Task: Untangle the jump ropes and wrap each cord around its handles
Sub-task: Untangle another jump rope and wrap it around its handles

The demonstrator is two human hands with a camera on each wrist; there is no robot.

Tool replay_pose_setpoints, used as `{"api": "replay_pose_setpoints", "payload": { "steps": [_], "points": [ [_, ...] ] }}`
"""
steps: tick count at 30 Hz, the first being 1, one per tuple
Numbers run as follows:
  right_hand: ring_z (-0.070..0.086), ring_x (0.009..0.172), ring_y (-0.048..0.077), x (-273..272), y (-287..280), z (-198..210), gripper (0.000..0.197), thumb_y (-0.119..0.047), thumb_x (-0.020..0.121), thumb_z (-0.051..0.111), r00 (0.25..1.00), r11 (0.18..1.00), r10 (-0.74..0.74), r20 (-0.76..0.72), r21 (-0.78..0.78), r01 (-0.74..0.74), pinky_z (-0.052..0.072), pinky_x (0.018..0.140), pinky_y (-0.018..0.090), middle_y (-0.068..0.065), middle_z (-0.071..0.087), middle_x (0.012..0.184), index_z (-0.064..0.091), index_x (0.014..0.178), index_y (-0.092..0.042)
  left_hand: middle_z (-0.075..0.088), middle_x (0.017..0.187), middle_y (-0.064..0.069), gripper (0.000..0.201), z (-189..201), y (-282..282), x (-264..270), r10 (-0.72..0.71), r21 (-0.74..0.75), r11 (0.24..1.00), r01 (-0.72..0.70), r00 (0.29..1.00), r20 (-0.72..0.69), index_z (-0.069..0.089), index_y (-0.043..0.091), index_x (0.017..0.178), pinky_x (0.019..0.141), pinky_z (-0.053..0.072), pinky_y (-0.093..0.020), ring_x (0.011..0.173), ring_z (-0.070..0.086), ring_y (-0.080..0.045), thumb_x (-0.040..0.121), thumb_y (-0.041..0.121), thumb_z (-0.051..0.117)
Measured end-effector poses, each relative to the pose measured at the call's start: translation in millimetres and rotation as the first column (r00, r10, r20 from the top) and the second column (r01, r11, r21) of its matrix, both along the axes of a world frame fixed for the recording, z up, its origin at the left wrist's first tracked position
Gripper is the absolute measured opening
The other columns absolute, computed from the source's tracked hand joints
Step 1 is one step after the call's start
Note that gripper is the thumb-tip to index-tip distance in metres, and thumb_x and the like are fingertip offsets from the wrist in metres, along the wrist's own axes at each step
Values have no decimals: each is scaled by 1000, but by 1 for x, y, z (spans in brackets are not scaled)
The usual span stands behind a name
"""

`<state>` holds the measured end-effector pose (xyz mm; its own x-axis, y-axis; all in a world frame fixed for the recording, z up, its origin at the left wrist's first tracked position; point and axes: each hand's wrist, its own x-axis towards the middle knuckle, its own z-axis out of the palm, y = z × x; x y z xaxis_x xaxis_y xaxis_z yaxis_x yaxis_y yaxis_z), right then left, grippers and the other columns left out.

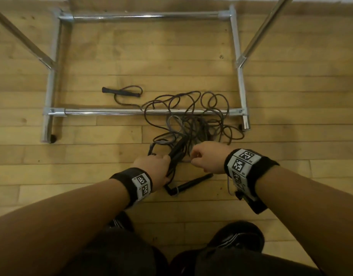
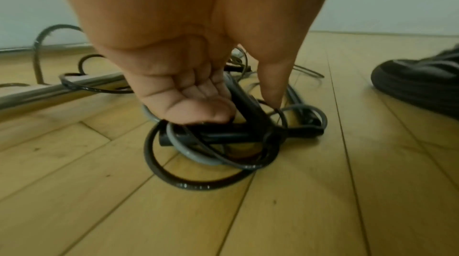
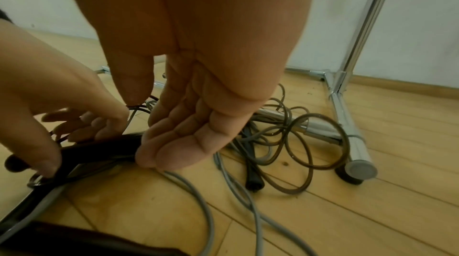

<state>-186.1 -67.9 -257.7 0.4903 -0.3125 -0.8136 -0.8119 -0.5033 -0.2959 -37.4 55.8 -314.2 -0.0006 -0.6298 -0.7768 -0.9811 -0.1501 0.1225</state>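
Note:
A tangle of dark and grey jump-rope cords (image 1: 191,120) lies on the wood floor, partly draped over a chrome bar. My left hand (image 1: 161,166) grips a pair of black handles (image 1: 177,151) with cord looped round them; the left wrist view shows its fingers (image 2: 198,111) curled over the handles (image 2: 223,134). Just to the right, my right hand (image 1: 194,156) pinches a thin dark cord (image 3: 135,105) between thumb and forefinger. One more black handle (image 1: 191,183) lies below my hands, and a far one (image 1: 121,92) sits at the upper left.
A chrome rack base (image 1: 131,111) frames the floor beyond the tangle, with a capped leg (image 3: 357,154) at the right. Another black handle (image 3: 253,178) lies among the cords. My black shoes (image 1: 237,238) are near the bottom edge.

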Motion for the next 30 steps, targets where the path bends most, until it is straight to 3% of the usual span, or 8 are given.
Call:
{"api": "replay_pose_setpoints", "payload": {
  "steps": [2, 5, 11, 16, 21, 23, 27, 30],
  "points": [
    [62, 83, 10, 2, 0, -11, 26, -35, 104, 53, 1000, 1000, 11, -3, 1, -11, 46, 62, 23, -9, 63, 100, 67, 123, -23, 62, 119, -3, 39, -8, 0, -2, 1, -16, 1000, -1, 1000, 6, 48, 20, 134, 68, 48, -36, 102, 64, -24, 103, 41, 61],
    [51, 69, -1, 6, 1, -20, 24, -35, 103, 53, 1000, 1000, 12, 4, -9, -12, 37, 54, 19, -16, 53, 83, 67, 120, -25, 59, 95, 4, 32, -8, -6, 2, 52, 57, 997, -47, 996, -79, 52, 22, 128, 59, 46, -32, 79, 59, -17, 102, 38, 61],
    [60, 80, 6, 20, -3, -6, 23, -36, 102, 57, 998, 999, 51, 35, 3, -52, 50, 64, 23, -6, 65, 107, 68, 119, -25, 62, 84, 4, 23, 27, -11, 23, 219, 181, 967, -180, 949, -227, 52, 32, 85, 56, 43, -29, 69, 56, -13, 99, 45, 65],
    [62, 90, 14, 37, -3, 29, 25, -29, 100, 60, 992, 996, 85, 98, -43, -81, 51, 68, 25, -3, 65, 110, 67, 123, -24, 78, 97, -3, 18, 77, -2, 38, 409, 186, 910, -370, 872, -268, 67, 26, 100, 81, 63, -42, 88, 75, -23, 99, 43, 64],
    [63, 100, 18, 45, 10, 74, 32, -27, 89, 72, 980, 995, 82, 183, -61, -72, 58, 86, 39, -4, 65, 110, 65, 120, -32, 74, 72, 0, 8, 136, 14, 50, 570, 160, 811, -563, 696, -436, 66, 23, 104, 59, 59, -31, 58, 70, -16, 105, 29, 62],
    [61, 99, 16, 49, 18, 95, 38, -30, 85, 77, 972, 996, 73, 222, -70, -59, 55, 84, 36, -7, 64, 107, 63, 121, -33, 70, 64, 3, 11, 162, 20, 55, 568, 125, 796, -592, 661, -491, 67, 22, 105, 53, 55, -28, 53, 65, -13, 106, 31, 60],
    [71, 90, 18, 52, 34, 131, 49, -24, 81, 75, 908, 980, -188, 375, 16, 196, 61, 77, 39, -2, 71, 102, 56, 125, -32, 64, 61, 6, 19, 219, 27, 64, 549, 20, 747, -664, 599, -583, 67, 14, 103, 45, 46, -25, 49, 57, -11, 107, 29, 58],
    [75, 96, 23, 57, 47, 155, 45, -9, 82, 76, 733, 866, -500, 461, 291, 407, 64, 82, 42, 2, 76, 104, 54, 117, -28, 61, 63, 3, 22, 256, 31, 68, 533, -45, 697, -716, 559, -635, 68, 13, 95, 44, 43, -26, 50, 51, -12, 107, 30, 61]
  ]
}}
